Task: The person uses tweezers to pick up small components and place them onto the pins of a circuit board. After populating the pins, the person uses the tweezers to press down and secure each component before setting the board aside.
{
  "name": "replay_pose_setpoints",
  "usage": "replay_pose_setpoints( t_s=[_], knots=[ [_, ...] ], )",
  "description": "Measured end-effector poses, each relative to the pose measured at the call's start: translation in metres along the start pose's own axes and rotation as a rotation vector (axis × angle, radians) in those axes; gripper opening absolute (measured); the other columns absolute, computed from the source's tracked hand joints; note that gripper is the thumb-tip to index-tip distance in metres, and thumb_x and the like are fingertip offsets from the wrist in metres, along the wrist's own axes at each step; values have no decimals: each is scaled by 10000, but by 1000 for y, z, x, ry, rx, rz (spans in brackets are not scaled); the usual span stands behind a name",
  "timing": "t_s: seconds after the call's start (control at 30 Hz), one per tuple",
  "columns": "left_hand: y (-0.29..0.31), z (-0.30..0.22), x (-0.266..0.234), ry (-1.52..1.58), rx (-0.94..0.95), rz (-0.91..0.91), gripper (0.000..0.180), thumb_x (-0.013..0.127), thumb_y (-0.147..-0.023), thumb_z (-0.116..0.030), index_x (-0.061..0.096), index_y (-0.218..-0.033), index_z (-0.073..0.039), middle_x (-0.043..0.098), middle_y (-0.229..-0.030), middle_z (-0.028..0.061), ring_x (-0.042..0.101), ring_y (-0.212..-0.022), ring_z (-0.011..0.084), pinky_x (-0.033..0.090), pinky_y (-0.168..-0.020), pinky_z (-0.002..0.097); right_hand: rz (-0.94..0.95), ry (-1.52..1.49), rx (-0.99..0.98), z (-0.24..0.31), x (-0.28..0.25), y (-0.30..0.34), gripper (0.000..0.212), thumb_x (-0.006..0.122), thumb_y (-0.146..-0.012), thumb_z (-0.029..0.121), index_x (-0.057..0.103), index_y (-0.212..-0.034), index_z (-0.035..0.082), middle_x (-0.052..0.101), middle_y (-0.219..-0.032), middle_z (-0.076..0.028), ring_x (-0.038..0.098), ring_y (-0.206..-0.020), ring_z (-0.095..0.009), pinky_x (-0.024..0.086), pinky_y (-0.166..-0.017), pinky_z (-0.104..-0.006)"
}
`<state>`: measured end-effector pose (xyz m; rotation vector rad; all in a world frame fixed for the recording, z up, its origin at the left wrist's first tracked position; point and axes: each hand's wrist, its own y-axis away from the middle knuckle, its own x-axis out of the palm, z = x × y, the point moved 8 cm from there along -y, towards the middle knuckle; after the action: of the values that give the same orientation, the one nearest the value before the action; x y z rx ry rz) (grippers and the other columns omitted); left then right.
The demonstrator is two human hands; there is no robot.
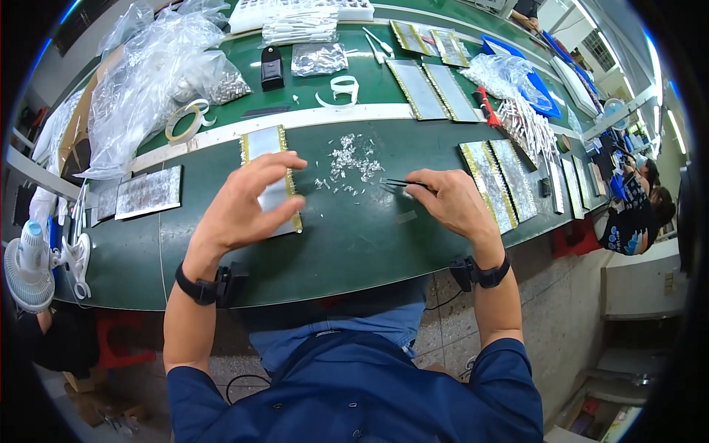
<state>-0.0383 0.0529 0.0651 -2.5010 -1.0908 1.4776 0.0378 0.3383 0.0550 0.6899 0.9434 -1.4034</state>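
My left hand (pixel 240 203) hovers over a grey plate (pixel 263 143) with toothed, gold-coloured edges. Its thumb and fingers are spread apart, and I see nothing between them. Black tweezers (pixel 403 182) are pinched in my right hand (pixel 456 201), their tips pointing left. Those tips are at the right side of a loose scatter of small, shiny clear or silvery pieces (pixel 351 156) on the green tabletop (pixel 347 258). Whether the tips hold a piece is too small to tell. Part of the plate is hidden behind my left hand.
More toothed-edge plates lie at the right (pixel 487 184) and back (pixel 417 92). Behind the scatter are a white coiled strip (pixel 343 92), a tape roll (pixel 185 122) and a black pouch (pixel 272 70). Plastic bags (pixel 159 81) fill the back left; a small fan (pixel 31 266) stands far left.
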Motion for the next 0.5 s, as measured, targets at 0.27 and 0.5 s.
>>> replay_pose_setpoints(
  t_s=[0.27, 0.5],
  knots=[
    [6, 34, 0, 218, -183, -345, 48, 780, -968, -47, 767, -946, -6, 781, -898, 118, 753, -821, 282, 574, -776, 369, 80, -50, -110, 23, 23, 9, 192, 780, -988, 169, 808, -1115, 28, 782, -906, -187, 757, -804, -367, 583, -724, -417],
    [11, 27, 2, 144, -98, -326, 85, 805, -958, -61, 756, -920, -1, 765, -880, 126, 734, -802, 304, 570, -741, 394, 54, -40, -92, 28, 22, 4, 193, 779, -993, 167, 809, -1123, 26, 779, -901, -192, 751, -779, -349, 575, -710, -406]
  ],
)
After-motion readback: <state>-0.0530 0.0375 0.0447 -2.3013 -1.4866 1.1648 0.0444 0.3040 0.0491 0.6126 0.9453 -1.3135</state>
